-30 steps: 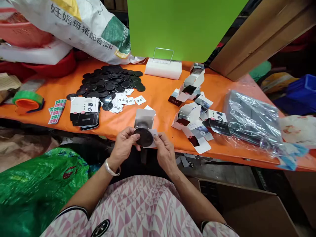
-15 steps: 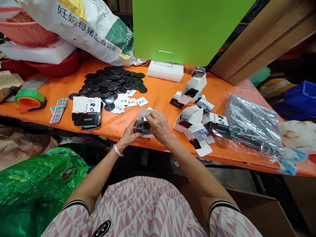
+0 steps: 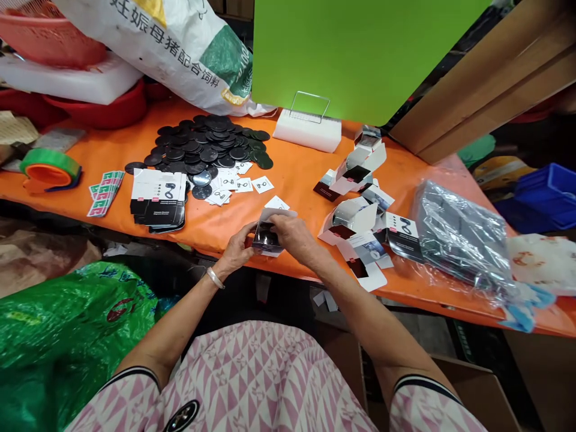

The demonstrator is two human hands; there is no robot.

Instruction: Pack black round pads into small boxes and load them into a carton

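Beyond the orange table point(image 3: 292, 174) stand a printed feed sack point(image 3: 166, 48) and green board point(image 3: 360, 54) — a green plastic bag point(image 3: 58, 336) below.

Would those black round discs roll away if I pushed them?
The black discs probably slide rather than roll, since they lie flat and look thin. Overlapping, they likely shift together. On edge, one might roll.

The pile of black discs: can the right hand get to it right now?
Probably yes. The right hand is holding a small box, so it would let go first. Only flat white papers lie on the table before the pile of black discs; nothing tall blocks the way.
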